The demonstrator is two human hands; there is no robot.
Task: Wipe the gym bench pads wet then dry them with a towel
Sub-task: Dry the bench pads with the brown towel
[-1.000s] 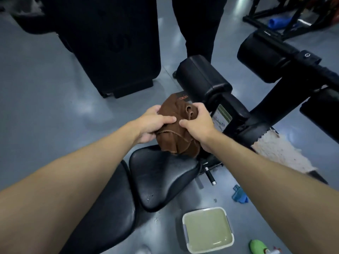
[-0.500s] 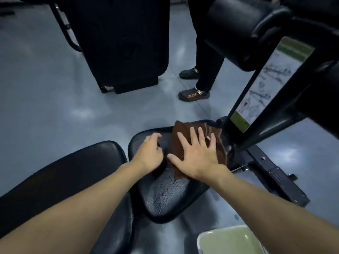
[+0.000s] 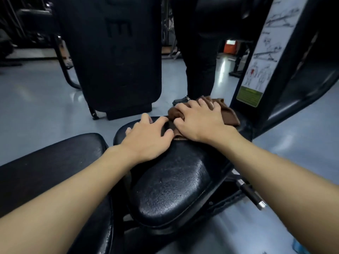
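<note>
A brown cloth [image 3: 230,115] lies bunched at the far end of the black seat pad [image 3: 172,187]. My right hand [image 3: 200,121] presses on the cloth, fingers spread over it and the thumb tucked against its near fold. Beside it, my left hand [image 3: 148,138] rests flat on the pad, fingertips touching the cloth's left edge. The pad's surface looks wet and beaded in the middle. A longer black back pad [image 3: 49,162] runs off to the left.
A black upright machine post with an exercise chart [image 3: 260,52] rises just right of the cloth. A person in dark trousers [image 3: 200,66] stands behind the pad. A large black machine shroud [image 3: 113,55] stands on the grey floor. An adjustment pin [image 3: 251,195] sticks out on the right.
The cloth went from being held up in both hands to lying on the seat pad. My right hand has pushed it toward the pad's far end. The camera has moved lower and closer.
</note>
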